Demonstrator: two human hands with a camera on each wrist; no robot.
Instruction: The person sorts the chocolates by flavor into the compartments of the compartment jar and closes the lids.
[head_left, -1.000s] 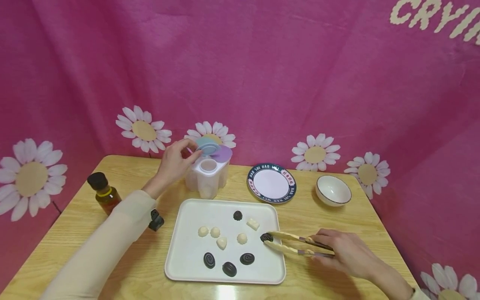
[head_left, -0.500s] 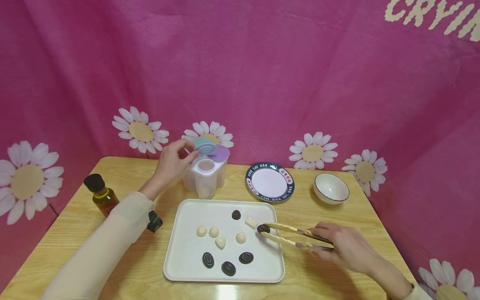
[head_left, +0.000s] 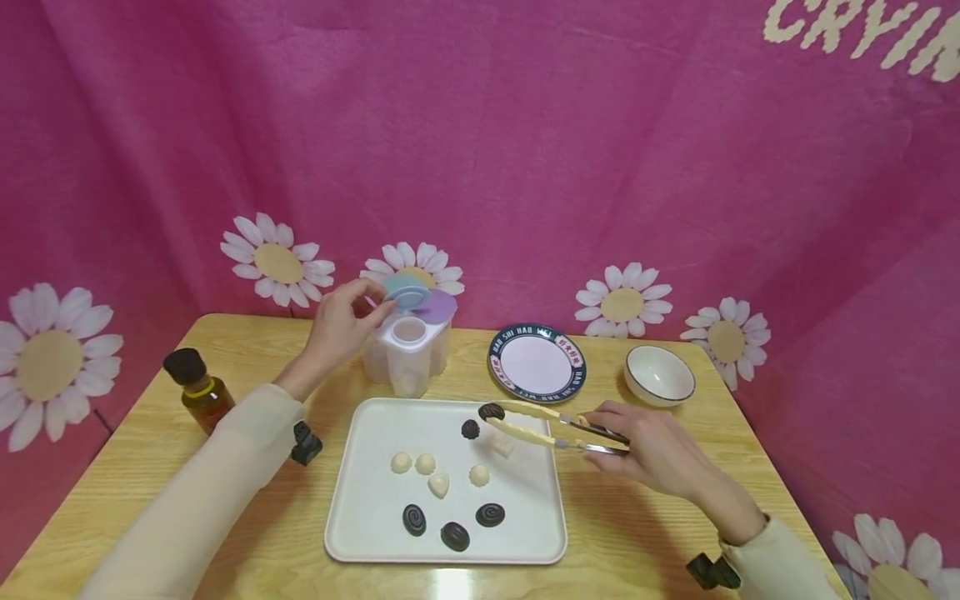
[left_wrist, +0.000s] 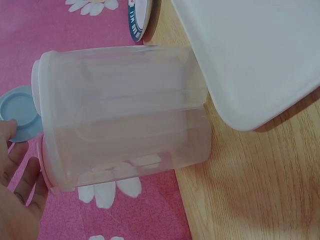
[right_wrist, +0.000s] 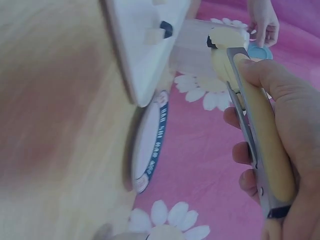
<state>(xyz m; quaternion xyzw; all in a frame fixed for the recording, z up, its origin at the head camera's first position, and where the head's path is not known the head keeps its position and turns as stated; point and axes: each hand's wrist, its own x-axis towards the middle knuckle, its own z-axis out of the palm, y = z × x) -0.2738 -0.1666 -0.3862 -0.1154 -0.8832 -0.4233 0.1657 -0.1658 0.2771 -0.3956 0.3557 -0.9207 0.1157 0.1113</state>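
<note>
My left hand (head_left: pixel 337 329) pinches the raised blue flap lid (left_wrist: pixel 20 112) of a translucent lidded container (head_left: pixel 410 371), whose round opening (head_left: pixel 409 330) is uncovered. My right hand (head_left: pixel 656 446) grips tongs (right_wrist: pixel 265 140) with yellowish tips. Between the tips is a dark ridged chocolate (head_left: pixel 491 412), raised over the far right part of a white tray (head_left: pixel 367 533). On the tray lie a small dark chocolate (head_left: pixel 470 429), a white bar-shaped piece (head_left: pixel 498 446), several white pieces (head_left: pixel 438 485) and dark oval chocolates (head_left: pixel 455 536). The tongs partly cover the white bar.
Behind the tray stands a plate (head_left: pixel 537 396) with a dark patterned rim, and a white bowl (head_left: pixel 660 375) sits farther right. A dark-capped bottle (head_left: pixel 207 404) is beside the left forearm. A pink flowered cloth (head_left: pixel 480 150) hangs behind the table.
The right hand has lifted the dark chocolate with the tongs from the tray's right side, moving it up, away and leftward. The left hand keeps its hold on the blue lid.
</note>
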